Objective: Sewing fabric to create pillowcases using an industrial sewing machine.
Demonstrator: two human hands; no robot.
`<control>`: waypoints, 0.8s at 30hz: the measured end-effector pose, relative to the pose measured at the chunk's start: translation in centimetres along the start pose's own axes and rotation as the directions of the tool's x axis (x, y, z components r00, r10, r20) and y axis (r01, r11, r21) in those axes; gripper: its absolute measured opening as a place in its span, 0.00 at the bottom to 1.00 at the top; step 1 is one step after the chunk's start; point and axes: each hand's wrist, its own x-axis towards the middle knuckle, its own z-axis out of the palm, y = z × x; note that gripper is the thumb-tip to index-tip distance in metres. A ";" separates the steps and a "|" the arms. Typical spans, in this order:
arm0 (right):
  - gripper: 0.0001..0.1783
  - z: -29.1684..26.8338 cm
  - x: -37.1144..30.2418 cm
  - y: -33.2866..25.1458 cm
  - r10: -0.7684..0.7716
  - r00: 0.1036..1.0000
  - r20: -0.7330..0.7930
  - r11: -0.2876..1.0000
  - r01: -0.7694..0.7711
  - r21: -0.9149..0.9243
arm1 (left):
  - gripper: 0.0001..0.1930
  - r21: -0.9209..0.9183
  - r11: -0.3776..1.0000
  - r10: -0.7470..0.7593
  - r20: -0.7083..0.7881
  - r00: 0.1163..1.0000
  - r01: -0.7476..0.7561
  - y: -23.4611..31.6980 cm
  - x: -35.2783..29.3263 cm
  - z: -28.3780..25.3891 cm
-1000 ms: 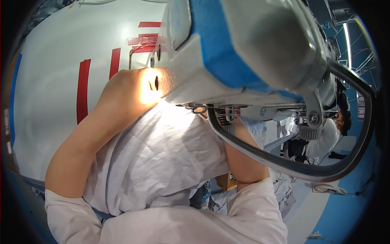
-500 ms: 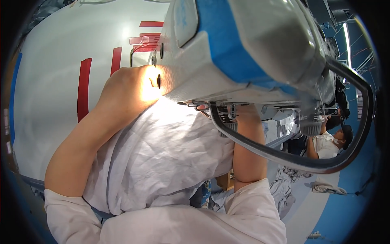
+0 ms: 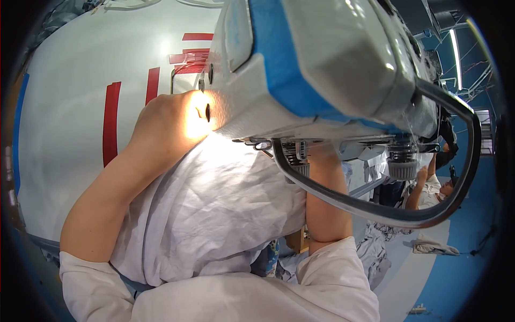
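A grey-white sewing machine head (image 3: 343, 59) with a blue band fills the upper middle of the head view. My left hand (image 3: 169, 118) lies on the pale cloth's far left edge, close against the machine, in the glare of its lamp. Its back shows, but the machine and the glare hide the fingers. The pale grey-white cloth (image 3: 230, 204) drapes in wrinkles from under the machine head down over my lap. My right forearm reaches up behind the machine's underside, which hides the right hand and whatever it touches.
A white worktable (image 3: 64, 134) with red tape strips (image 3: 111, 123) spreads to the left. A dark curved guard bar (image 3: 365, 206) loops out from the machine. Farther right are crumpled fabric (image 3: 374, 252) and another person (image 3: 429, 188). Thread knobs (image 3: 402, 169) hang at the machine's right end.
The view has shifted slightly, so the machine sits a little farther left. My left hand stays beside it on the cloth. The person at the right has moved a little.
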 end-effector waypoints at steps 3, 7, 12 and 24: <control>0.16 0.1 0.1 0.0 0.005 1.000 0.002 1.000 -0.005 0.003 | 0.07 -0.166 0.986 0.024 -0.032 0.999 -0.029 0.0 -0.3 0.1; 0.16 0.2 0.4 -0.2 0.005 1.000 0.005 1.000 -0.005 0.004 | 0.07 -0.049 0.998 0.039 0.010 0.999 -0.039 0.2 -0.9 0.0; 0.16 0.2 0.7 -0.3 -0.001 1.000 0.011 1.000 0.001 0.007 | 0.08 -0.013 0.999 0.048 -0.033 0.998 -0.048 0.5 -1.2 0.1; 0.16 -2.2 -2.9 -3.9 -0.022 0.955 0.296 0.999 0.034 -0.035 | 0.08 -0.020 0.998 0.062 -0.069 0.996 -0.064 -0.2 -1.3 1.0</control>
